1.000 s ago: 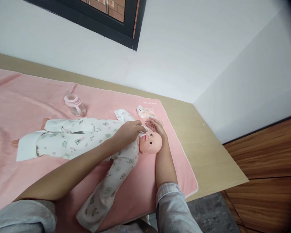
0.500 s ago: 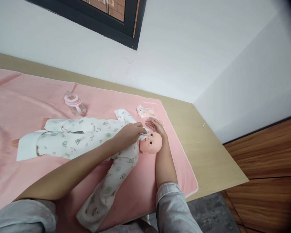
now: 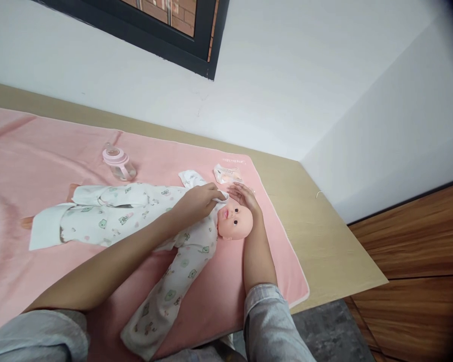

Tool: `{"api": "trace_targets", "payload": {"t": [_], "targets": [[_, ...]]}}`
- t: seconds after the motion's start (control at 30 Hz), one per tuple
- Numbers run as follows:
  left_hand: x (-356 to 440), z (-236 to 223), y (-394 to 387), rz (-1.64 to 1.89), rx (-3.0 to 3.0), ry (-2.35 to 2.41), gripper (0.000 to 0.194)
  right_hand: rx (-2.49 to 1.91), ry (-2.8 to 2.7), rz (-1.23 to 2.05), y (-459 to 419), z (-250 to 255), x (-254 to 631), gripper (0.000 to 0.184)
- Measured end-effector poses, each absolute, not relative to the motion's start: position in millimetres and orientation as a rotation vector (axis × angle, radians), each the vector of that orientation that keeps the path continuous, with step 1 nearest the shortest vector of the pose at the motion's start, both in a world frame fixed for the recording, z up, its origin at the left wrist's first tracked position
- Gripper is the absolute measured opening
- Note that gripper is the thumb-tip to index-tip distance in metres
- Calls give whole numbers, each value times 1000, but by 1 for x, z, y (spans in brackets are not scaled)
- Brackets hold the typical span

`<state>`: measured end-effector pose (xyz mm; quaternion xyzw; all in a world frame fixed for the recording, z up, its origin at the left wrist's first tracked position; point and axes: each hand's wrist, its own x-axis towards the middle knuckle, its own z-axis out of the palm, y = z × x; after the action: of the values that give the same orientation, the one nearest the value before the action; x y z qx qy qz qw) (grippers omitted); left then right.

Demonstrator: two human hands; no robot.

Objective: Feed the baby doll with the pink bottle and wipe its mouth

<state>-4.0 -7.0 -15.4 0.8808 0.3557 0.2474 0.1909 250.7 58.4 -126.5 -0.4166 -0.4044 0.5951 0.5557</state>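
Note:
A baby doll (image 3: 240,224) lies on its back, head to the right, in a white printed outfit (image 3: 191,246) with its sleeves spread. My left hand (image 3: 201,200) is closed on a small white cloth (image 3: 222,197) beside the doll's cheek; whether the cloth is separate or part of the collar I cannot tell. The doll's mouth shows next to it. Around the far side of the head rests my right hand (image 3: 245,195), fingers stretched and holding nothing, with the forearm close against the top of the head.
A pink blanket (image 3: 272,266) covers much of the wooden table (image 3: 335,251). Behind the doll's legs stands a pink-lidded baby bottle (image 3: 120,165). A clear plastic packet (image 3: 227,174) lies past my right hand. A wall with a dark-framed window (image 3: 211,63) rises behind.
My left hand has drawn the white cloth slightly left, off the doll's mouth, which now shows. My right hand has stayed beside the head.

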Motion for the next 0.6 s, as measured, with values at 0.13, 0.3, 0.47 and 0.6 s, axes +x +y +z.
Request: {"api": "trace_targets", "payload": {"t": [0.13,0.3,0.47,0.6], "targets": [[-17,-8,0,823,2540,1015,33,-964,-1036,1310,53,-103,254,30],[-31,-1,10,835,2527,1129,31,-915,-1471,1147,26,-36,235,20],[-40,2,17,891,2502,1185,30,-974,-1935,1014,-10,16,184,14],[-46,4,20,921,2520,1159,31,-1062,-2007,842,-19,18,160,16]]}}
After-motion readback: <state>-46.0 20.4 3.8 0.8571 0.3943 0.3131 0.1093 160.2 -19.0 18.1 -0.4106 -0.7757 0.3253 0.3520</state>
